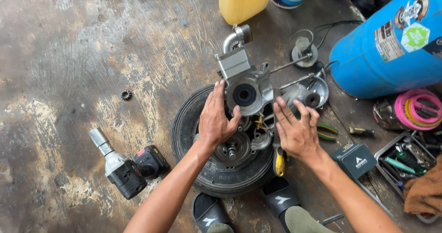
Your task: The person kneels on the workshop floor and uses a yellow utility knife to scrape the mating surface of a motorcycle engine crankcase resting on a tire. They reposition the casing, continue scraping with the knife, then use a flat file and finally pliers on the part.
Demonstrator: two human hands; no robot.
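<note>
A grey metal engine crankcase (244, 83) with a round black bore and a bent pipe on top rests over a small black tyre (193, 122) lying flat on the floor. My left hand (217, 118) grips the case's left side, fingers pointing up. On its right side lies my right hand (297, 129), fingers spread over the housing. A yellow-handled tool (278, 161) lies across the tyre just under my right hand.
A cordless impact wrench (124, 166) lies at the left, with a small gear (126, 95) beyond it. A yellow jug (241, 0) stands at the top, a blue cylinder (391, 44) at the right. Pliers (328, 132), a tool tray (407, 161) and a rag sit right.
</note>
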